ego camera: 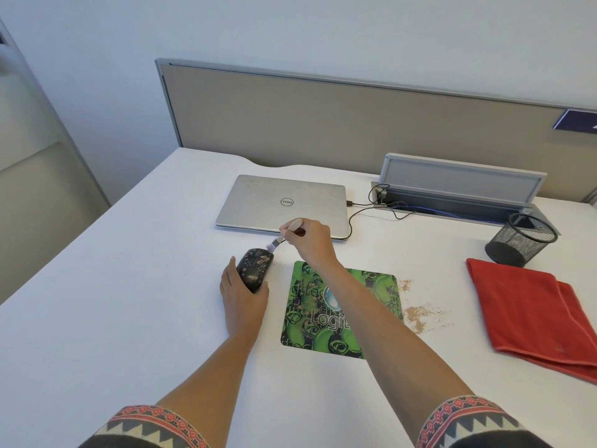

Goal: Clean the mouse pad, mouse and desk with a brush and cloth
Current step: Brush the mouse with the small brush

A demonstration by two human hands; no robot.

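Both forearms reach forward, one hand cupping, the other pinching.

The left hand (243, 297) lies palm down just left of the mouse pad (342, 310), its fingers together and curled round the near end of the mouse (253, 268), the thumb pressed to the side facing the pad. Its forearm runs straight back toward the body, bare to a patterned sleeve cuff (151, 425). The right hand (310, 239) hovers beyond the pad's far left corner, wrist bent, fingers pinched round the brush (286, 234) handle with the bristles angled down at the mouse's far end. Its forearm crosses over the pad diagonally, ending in a matching cuff.
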